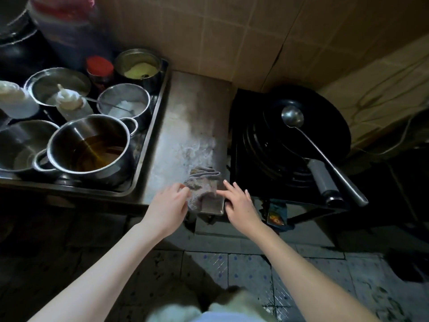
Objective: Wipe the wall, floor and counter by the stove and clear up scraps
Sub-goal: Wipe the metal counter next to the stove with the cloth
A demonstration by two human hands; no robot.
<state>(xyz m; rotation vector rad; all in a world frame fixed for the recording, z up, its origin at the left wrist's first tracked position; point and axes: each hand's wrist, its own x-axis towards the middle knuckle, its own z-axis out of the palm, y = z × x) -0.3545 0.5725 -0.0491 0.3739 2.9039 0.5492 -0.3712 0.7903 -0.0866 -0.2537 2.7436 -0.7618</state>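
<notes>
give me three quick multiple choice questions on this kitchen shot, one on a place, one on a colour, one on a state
1. Where is the grey cloth? A in the wok B on the counter's front edge C on the floor
2. What colour is the lid of the jar in the tray? A blue B green C red
3. What state is the tray's front-right pot in? A holds amber liquid B lidded C upside down

B: it lies on the counter beside the tray, held by the left hand.
C: the lid shows red.
A: it stands open with amber liquid inside.
</notes>
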